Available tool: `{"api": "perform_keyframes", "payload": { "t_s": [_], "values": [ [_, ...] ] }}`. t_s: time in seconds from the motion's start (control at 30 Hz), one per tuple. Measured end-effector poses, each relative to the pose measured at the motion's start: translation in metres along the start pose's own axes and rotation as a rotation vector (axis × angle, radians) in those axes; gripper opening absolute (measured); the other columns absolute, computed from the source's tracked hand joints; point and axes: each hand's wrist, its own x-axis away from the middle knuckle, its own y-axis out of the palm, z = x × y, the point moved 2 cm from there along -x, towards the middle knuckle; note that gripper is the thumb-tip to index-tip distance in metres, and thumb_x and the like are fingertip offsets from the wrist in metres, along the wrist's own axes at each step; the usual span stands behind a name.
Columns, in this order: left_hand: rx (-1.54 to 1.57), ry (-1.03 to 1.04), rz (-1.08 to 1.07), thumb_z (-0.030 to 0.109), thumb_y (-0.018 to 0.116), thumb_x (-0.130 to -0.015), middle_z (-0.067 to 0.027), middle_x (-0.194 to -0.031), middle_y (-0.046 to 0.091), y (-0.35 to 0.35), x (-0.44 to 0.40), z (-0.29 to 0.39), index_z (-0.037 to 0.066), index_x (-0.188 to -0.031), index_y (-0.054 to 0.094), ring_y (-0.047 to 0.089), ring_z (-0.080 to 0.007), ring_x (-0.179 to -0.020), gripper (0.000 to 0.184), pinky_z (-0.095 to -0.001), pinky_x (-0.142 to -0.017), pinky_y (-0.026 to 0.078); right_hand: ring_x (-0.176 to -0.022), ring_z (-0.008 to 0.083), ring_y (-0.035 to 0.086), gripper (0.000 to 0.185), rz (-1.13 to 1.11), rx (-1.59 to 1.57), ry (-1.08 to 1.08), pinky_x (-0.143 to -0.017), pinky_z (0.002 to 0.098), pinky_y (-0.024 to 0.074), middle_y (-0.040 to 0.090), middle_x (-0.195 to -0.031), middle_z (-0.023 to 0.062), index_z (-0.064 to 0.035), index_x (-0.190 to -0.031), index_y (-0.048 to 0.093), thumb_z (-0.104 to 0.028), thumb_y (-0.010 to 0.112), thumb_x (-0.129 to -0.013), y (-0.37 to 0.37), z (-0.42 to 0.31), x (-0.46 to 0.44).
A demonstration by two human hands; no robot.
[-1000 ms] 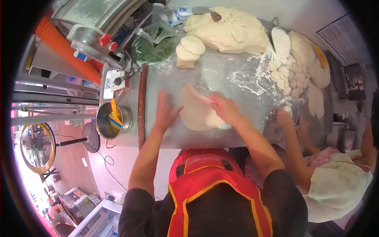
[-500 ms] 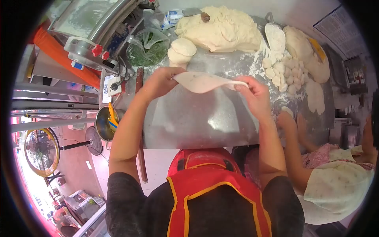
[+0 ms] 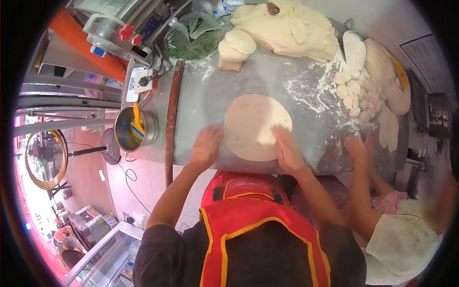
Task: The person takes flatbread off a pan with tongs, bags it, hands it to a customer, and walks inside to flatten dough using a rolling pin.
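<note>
A flat, nearly round sheet of dough [image 3: 253,125] lies on the grey metal table [image 3: 306,138]. Beside its left edge is my left hand [image 3: 207,146], low over the table, fingers extended and holding nothing. My right hand [image 3: 288,149] touches the sheet's right edge with its fingers stretched out. Behind the sheet is a small stack of pale dough pieces [image 3: 235,48]. A large mass of dough [image 3: 287,29] sits at the back of the table.
A wooden rod [image 3: 172,124] and a metal pot [image 3: 125,129] with a yellow-handled tool are at left. Bagged greens [image 3: 193,40] stand behind. At right are several small dough pieces [image 3: 361,98], a flour scoop [image 3: 354,50] and a co-worker's hand [image 3: 355,147].
The dough sheet, held up between both my hands half a second ago, now lies flat on the table. Both hands have come down toward me and opened. The view has shifted slightly.
</note>
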Motion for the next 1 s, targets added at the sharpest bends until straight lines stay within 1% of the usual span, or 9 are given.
{"api": "perform_keyframes", "payload": {
  "t_s": [0.13,0.23,0.37,0.43,0.57,0.67,0.8,0.9,1.0],
  "values": [
    [0.019,-0.372,0.233,0.005,0.061,-0.083,-0.025,-0.139,0.044,-0.049,0.039,-0.016,0.001,-0.137,0.044,0.04,-0.0424,-0.13,0.056,-0.0484,-0.11,0.029,-0.145,0.0395,0.015,0.071,0.114,0.276,0.264,-0.118,0.0509,0.0082,0.02,-0.154,0.0253,0.0037,-0.149,0.019,-0.033,0.049,-0.096,0.053,0.0,-0.086],
    [0.023,-0.681,0.3,0.006,0.063,-0.084,-0.0272,-0.134,0.046,-0.047,0.102,-0.043,-0.002,-0.133,0.044,0.044,-0.0431,-0.124,0.053,-0.048,-0.104,0.034,-0.144,0.0391,0.017,0.07,0.182,0.121,0.136,-0.118,0.0509,0.0099,0.023,-0.154,0.0243,0.0056,-0.147,0.024,-0.038,0.046,-0.096,0.117,-0.036,-0.118],
    [0.068,-0.908,0.217,0.011,0.062,-0.085,-0.0287,-0.113,0.057,-0.04,0.149,-0.059,0.0,-0.12,0.049,0.055,-0.044,-0.107,0.039,-0.0487,-0.088,0.044,-0.142,0.0375,0.025,0.066,-0.198,0.086,-0.247,-0.116,0.0516,0.0168,0.031,-0.15,0.0237,0.0027,-0.144,0.03,-0.037,0.048,-0.095,0.109,-0.085,-0.088],
    [0.059,-1.041,0.101,0.016,0.063,-0.085,-0.028,-0.098,0.063,-0.042,0.154,-0.062,0.001,-0.11,0.051,0.06,-0.0446,-0.095,0.031,-0.0501,-0.079,0.046,-0.141,0.0362,0.028,0.066,-0.407,0.063,-0.196,-0.115,0.0535,0.0189,0.034,-0.149,0.023,0.0015,-0.144,0.031,-0.035,0.05,-0.094,0.094,-0.067,-0.057],
    [0.09,-0.991,0.203,0.02,0.063,-0.083,-0.0245,-0.08,0.064,-0.026,0.172,-0.077,0.004,-0.102,0.052,0.062,-0.0453,-0.079,0.027,-0.0512,-0.07,0.047,-0.143,0.0367,0.024,0.067,0.033,0.412,0.14,-0.115,0.0559,0.0145,0.029,-0.151,0.0249,0.0023,-0.146,0.028,-0.035,0.05,-0.095,0.047,0.022,-0.055],
    [0.068,-1.005,0.146,0.019,0.064,-0.083,-0.0224,-0.082,0.065,-0.032,0.177,-0.051,0.005,-0.098,0.053,0.063,-0.0441,-0.078,0.024,-0.0503,-0.069,0.048,-0.144,0.0376,0.021,0.069,0.093,0.385,0.287,-0.116,0.0553,0.0109,0.027,-0.151,0.0261,0.0029,-0.147,0.026,-0.035,0.049,-0.095,0.056,0.017,-0.103],
    [0.047,-0.917,-0.001,0.018,0.064,-0.081,-0.0199,-0.082,0.066,-0.053,0.162,-0.009,0.007,-0.098,0.053,0.064,-0.042,-0.078,0.023,-0.0502,-0.069,0.049,-0.141,0.0431,0.024,0.066,-0.065,0.119,-0.1,-0.116,0.0543,0.0153,0.028,-0.15,0.0291,0.0055,-0.144,0.031,-0.032,0.052,-0.094,0.096,-0.048,-0.08],
    [0.059,-0.715,-0.138,0.018,0.066,-0.079,-0.0183,-0.082,0.066,-0.063,0.113,0.006,0.009,-0.099,0.053,0.064,-0.04,-0.078,0.025,-0.0503,-0.068,0.049,-0.14,0.0442,0.026,0.066,-0.133,-0.279,-0.013,-0.114,0.0552,0.0197,0.03,-0.15,0.028,0.0056,-0.143,0.033,-0.025,0.058,-0.09,0.074,-0.061,-0.038],
    [0.076,-0.489,-0.222,0.019,0.067,-0.078,-0.0169,-0.083,0.065,-0.051,0.077,0.011,0.009,-0.099,0.054,0.064,-0.0391,-0.079,0.027,-0.0494,-0.069,0.05,-0.14,0.0441,0.027,0.067,0.151,0.172,-0.024,-0.113,0.0581,0.0192,0.031,-0.149,0.0267,0.0015,-0.144,0.034,-0.02,0.06,-0.087,0.027,-0.046,-0.012]
  ]
}}
